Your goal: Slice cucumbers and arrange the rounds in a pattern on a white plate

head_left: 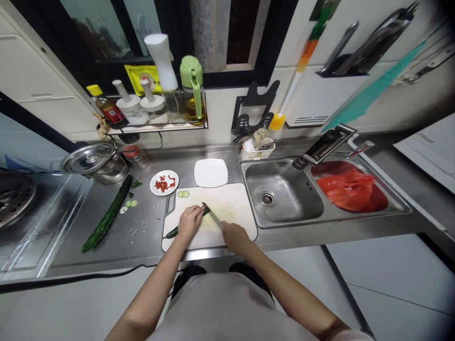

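A dark green cucumber (172,232) lies slantwise on the white cutting board (238,208). Curled over its upper part, my left hand (189,221) presses it to the board, close to the cut end. My right hand (235,237) is wrapped round the handle of a knife (214,218), whose blade reaches up and left to the cucumber's end. Whether the edge is in the flesh I cannot tell. Two pale cucumber slices (183,194) sit at the board's upper left corner. Just behind the board is a white square plate (211,173).
A second whole cucumber (108,215) lies on the left counter, near some scraps (128,204). A small plate (164,172) holds chopped red pieces. Right of the board is a double sink (287,192) with a red bag (350,189). At the back left stands a lidded pot (103,166).
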A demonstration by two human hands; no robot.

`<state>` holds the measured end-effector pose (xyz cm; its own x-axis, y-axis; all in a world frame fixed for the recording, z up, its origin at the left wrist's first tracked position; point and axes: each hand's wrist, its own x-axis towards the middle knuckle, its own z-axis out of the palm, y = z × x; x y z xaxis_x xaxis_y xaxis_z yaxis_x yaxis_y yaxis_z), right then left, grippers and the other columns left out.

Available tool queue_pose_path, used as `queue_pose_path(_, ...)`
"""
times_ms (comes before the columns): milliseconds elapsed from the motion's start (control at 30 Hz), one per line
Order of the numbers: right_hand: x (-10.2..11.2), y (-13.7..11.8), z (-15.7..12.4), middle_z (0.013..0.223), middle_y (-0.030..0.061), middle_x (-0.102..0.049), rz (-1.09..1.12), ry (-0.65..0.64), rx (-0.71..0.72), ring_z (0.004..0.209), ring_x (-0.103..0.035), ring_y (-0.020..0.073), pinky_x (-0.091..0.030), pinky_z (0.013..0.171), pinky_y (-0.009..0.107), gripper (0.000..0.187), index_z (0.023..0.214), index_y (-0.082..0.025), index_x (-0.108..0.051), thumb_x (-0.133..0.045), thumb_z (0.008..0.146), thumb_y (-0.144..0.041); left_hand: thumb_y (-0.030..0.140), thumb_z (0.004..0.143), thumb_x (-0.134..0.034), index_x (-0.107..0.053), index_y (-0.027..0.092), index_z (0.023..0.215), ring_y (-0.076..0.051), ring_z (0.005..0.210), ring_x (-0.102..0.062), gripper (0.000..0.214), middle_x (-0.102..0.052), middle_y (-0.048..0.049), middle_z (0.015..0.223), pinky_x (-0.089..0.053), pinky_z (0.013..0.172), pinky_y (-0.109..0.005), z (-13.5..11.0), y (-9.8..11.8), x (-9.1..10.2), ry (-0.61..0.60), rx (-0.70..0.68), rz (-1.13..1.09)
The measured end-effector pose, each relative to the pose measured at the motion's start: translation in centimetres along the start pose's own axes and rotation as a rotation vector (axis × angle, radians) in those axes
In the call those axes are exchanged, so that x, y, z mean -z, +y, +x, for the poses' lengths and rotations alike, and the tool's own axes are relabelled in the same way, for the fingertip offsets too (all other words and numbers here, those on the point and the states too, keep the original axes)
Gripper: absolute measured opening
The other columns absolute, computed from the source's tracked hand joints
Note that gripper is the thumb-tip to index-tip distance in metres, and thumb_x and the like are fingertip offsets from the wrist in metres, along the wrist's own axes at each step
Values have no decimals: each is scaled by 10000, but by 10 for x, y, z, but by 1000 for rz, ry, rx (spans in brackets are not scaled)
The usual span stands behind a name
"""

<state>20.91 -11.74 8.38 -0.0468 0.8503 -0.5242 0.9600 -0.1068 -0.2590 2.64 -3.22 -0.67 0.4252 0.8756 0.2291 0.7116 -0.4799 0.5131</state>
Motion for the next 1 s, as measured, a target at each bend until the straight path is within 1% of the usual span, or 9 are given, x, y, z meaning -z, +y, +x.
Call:
queue_pose_path(433, -8, -2, 18, 979, 138, -678, -56, 59, 31, 955, -650, 237, -471, 774, 329, 280, 1113, -152, -550, -353, 915, -143, 281, 933, -483, -685, 232, 1054, -182, 950, -595, 240, -682, -49, 1006, -473, 859, -321, 1, -4, -2, -2, -23, 4)
queue_pose_path(733, -9, -10, 31, 921, 123, -680, -61, 101, 47, 936, -655, 220, -473, 765, 303, 278, 1085, -153, -558, -344, 911, -117, 283, 932, -484, -687, 234, 1052, -186, 939, -597, 241, -684, -49, 1008, -479, 845, -325, 1, -5, -3, -4, -27, 20)
queue_pose_path(867, -8, -13, 30, 950, 130, -683, -51, 106, 51, 933, -657, 214, -475, 760, 289, 284, 1085, -142, -565, -336, 918, -114, 286, 935, -478, -686, 230, 1046, -188, 950, -595, 242, -685, -46, 1020, -476, 853, -324, 0, -4, -2, -10, -29, 20)
queue_pose_path(1000, -11, -10, 23, 953, 131, -682, -60, 88, 31, 947, -653, 211, -474, 772, 292, 292, 1100, -144, -561, -326, 928, -124, 288, 934, -481, -690, 234, 1022, -189, 946, -595, 233, -687, -42, 999, -473, 857, -324, 0, -3, -1, -8, -22, 19)
